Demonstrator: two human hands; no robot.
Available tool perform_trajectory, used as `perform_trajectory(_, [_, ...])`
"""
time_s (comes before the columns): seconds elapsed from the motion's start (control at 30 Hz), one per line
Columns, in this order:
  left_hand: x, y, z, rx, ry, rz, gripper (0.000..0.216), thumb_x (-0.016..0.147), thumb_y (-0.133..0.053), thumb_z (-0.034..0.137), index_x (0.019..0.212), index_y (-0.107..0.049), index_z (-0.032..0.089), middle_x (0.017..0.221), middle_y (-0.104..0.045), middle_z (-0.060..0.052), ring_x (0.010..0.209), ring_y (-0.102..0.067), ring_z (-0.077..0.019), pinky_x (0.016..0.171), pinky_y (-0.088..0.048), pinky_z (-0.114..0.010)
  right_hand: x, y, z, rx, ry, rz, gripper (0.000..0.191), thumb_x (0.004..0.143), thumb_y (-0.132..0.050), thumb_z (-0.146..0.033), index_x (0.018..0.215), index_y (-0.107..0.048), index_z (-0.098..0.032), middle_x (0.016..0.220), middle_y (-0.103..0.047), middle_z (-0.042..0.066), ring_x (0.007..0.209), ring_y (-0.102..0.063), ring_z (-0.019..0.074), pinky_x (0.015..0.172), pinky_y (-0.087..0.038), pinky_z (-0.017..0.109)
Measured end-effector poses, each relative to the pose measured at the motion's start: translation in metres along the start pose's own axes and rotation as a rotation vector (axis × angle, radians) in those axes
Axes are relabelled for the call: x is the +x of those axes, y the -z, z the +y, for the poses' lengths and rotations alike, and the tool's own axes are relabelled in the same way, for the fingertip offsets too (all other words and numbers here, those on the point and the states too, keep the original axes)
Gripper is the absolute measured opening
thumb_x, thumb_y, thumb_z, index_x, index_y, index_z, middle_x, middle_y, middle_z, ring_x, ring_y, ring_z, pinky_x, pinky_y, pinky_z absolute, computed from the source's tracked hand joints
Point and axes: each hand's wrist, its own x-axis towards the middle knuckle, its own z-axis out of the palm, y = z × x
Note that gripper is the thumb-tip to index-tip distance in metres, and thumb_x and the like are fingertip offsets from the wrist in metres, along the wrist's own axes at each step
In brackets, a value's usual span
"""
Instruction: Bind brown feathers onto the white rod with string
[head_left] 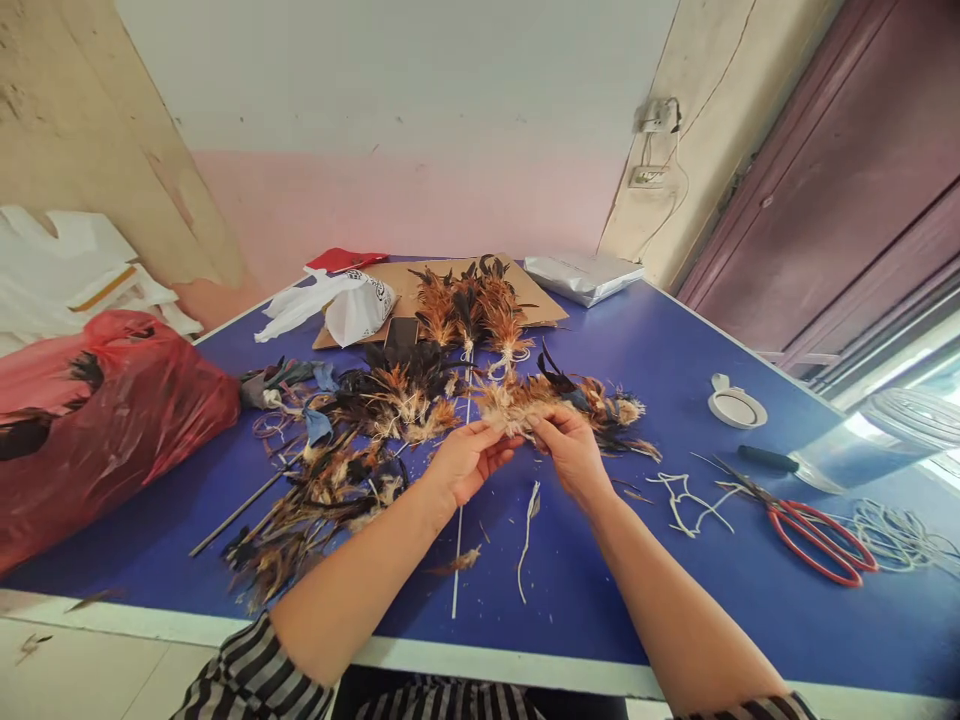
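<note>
Gripped at both ends over the middle of the blue table [675, 350]: one fluffy feather bundle [511, 405], with left hand [466, 462] curled tight on its pale downy end and right hand [571, 448] pinched closed on the same bundle close beside it. Trailing rightward past the right hand, brown and black plumes of that bundle, low over the table. Below the left hand, one thin white stick [457, 545], reaching toward the near edge. Left of the hands, toward the near-left part of the table, one loose heap of feathers [330, 480], with one dark rod [240, 512] slanting out toward the left edge. Toward the far edge, one sheet of cardboard [544, 305] bearing three tied feather bunches [466, 305]; just left of it, one white patterned bag [360, 308]; at the far-right corner, one silvery packet [581, 275]. At the left edge, one bulging red plastic bag [127, 410]. Right of the hands, one pair of red-handled scissors [795, 515], tips pointing back toward the hands, a few cut bits of white cord [694, 500] just beside them, one white round lid [736, 408] farther back, and one tangle of white cord [904, 535] near the right edge. Between the forearms, one short white strip [527, 530].
</note>
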Motion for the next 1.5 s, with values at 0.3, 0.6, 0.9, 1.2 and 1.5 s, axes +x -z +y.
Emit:
perform_trajectory(0.3, [0.004,0.010,-0.009,-0.001,-0.013,0.012,0.006,0.068,-0.062,0.007,0.072,-0.066,0.008,0.069,-0.066,-0.007,0.062,-0.060,-0.0100,0.060,-0.048,-0.018,-0.004,-0.008,0.000,-0.204,-0.033,-0.057,0.019,0.063,-0.065,-0.036,0.067,-0.064,-0.017,0.053,-0.056,-0.002,0.045,-0.043,0.0078,0.045,-0.035,0.021])
perform_trajectory(0.6, [0.010,0.018,-0.014,-0.064,-0.049,0.030,0.006,0.068,-0.061,0.006,0.070,-0.066,0.008,0.065,-0.065,-0.006,0.058,-0.058,-0.0086,0.061,-0.047,-0.018,-0.003,-0.005,-0.001,-0.270,-0.113,-0.102,0.017,0.061,-0.065,-0.030,0.072,-0.066,-0.018,0.059,-0.063,0.001,0.052,-0.054,0.0130,0.052,-0.043,0.025])
perform_trajectory(0.9, [0.008,0.016,-0.021,0.079,-0.140,0.036,0.015,0.057,-0.070,0.015,0.071,-0.067,0.008,0.067,-0.065,-0.006,0.060,-0.057,-0.0099,0.061,-0.046,-0.021,-0.004,-0.002,-0.002,-0.466,-0.025,-0.140,0.010,0.062,-0.059,-0.024,0.067,-0.064,-0.017,0.058,-0.060,-0.001,0.053,-0.050,0.0107,0.053,-0.039,0.023])
perform_trajectory(1.2, [0.008,0.018,-0.021,0.322,-0.233,0.095,0.022,0.056,-0.071,0.028,0.070,-0.067,0.011,0.067,-0.065,-0.004,0.061,-0.057,-0.0117,0.065,-0.046,-0.025,-0.004,-0.001,-0.003,-0.483,-0.070,-0.167,0.018,0.065,-0.059,-0.034,0.060,-0.060,-0.016,0.046,-0.050,-0.003,0.045,-0.042,0.0092,0.046,-0.033,0.022])
perform_trajectory(1.5, [0.004,0.018,-0.010,0.319,-0.136,0.089,0.030,0.056,-0.073,0.032,0.076,-0.065,0.010,0.081,-0.067,-0.010,0.066,-0.062,-0.0150,0.057,-0.047,-0.022,0.001,0.010,-0.003,-0.403,-0.053,-0.159,0.021,0.068,-0.057,-0.036,0.064,-0.056,-0.015,0.050,-0.046,-0.004,0.047,-0.038,0.0080,0.046,-0.029,0.021])
